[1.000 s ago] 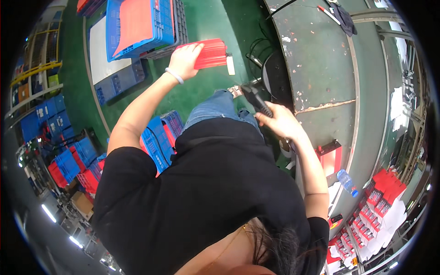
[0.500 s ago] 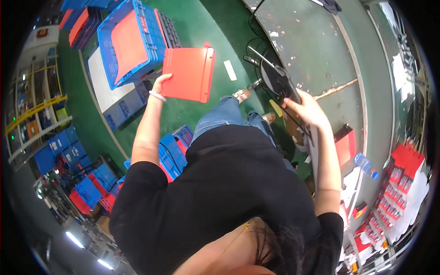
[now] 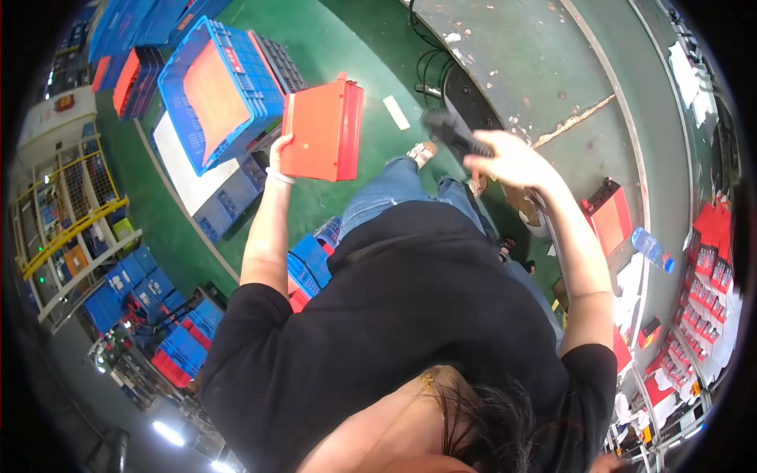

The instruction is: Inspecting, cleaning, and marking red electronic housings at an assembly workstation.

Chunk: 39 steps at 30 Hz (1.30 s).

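Note:
My left hand [image 3: 279, 155] grips the lower left edge of a flat red casing [image 3: 311, 130] and holds it up over the green floor. The thumb lies along its face; the other fingers are mostly hidden behind it. My right hand [image 3: 511, 160] is closed round the grip of a black hand tool [image 3: 456, 134], raised beside the workbench. Motion smears the tool, so its tip cannot be made out. Tool and casing are apart.
A blue crate [image 3: 256, 75] with red sheets stands at left. At right runs a worn green workbench [image 3: 544, 75]; a red casing [image 3: 611, 221] and a plastic bottle [image 3: 650, 249] lie on it. Black cable loops [image 3: 430, 67] hang near its edge. Blue bins [image 3: 307, 264] stand beside my legs.
The casing has tilted in my left hand, showing more of its ridged side edge. My right hand has turned the tool; its thin metal rod no longer shows clearly.

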### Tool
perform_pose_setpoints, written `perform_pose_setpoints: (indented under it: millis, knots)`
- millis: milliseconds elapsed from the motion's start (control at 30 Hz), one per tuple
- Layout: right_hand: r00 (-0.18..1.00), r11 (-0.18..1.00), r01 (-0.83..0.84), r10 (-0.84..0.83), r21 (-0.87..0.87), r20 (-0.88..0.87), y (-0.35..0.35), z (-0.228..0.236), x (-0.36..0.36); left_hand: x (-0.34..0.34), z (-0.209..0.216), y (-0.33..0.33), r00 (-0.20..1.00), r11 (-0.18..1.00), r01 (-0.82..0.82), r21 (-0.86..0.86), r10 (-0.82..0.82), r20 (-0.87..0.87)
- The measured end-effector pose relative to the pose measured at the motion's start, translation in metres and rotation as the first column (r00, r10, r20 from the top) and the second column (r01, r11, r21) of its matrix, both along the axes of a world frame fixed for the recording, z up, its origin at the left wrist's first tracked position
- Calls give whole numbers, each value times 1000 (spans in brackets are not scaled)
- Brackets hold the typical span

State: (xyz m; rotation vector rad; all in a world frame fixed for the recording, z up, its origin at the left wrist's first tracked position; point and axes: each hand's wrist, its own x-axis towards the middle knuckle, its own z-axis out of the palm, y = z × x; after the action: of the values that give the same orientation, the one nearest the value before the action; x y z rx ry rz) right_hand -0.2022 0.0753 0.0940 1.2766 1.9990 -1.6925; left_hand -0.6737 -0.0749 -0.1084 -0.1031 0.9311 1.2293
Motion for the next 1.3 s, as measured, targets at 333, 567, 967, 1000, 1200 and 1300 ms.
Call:
perform_pose_setpoints:
  millis: [333,567,967,1000,1200,1300]
  knots:
    - [990,994,-106,104,-19,-94,-14,-22,21,8,3,18,1000,1000,-5,-12,5,7]
    - [746,741,665,-665,89,-38,53,-89,123,55,64,47,962,952,237,191,-202,-185]
    - [286,471,868,-734,-157,-616,30,-56,73,189,162,79,880,856,396,331,-251,-404]
    - [325,521,852,-613,-59,-720,19,-45,60,199,164,81,889,867,376,325,-239,-390]
    - [788,41,555,-349,831,-508,21,-8,8,239,170,95,887,882,348,317,-200,-415]
    - [740,47,593,-424,804,-521,11,10,-33,253,171,103,875,882,354,312,-194,-444]
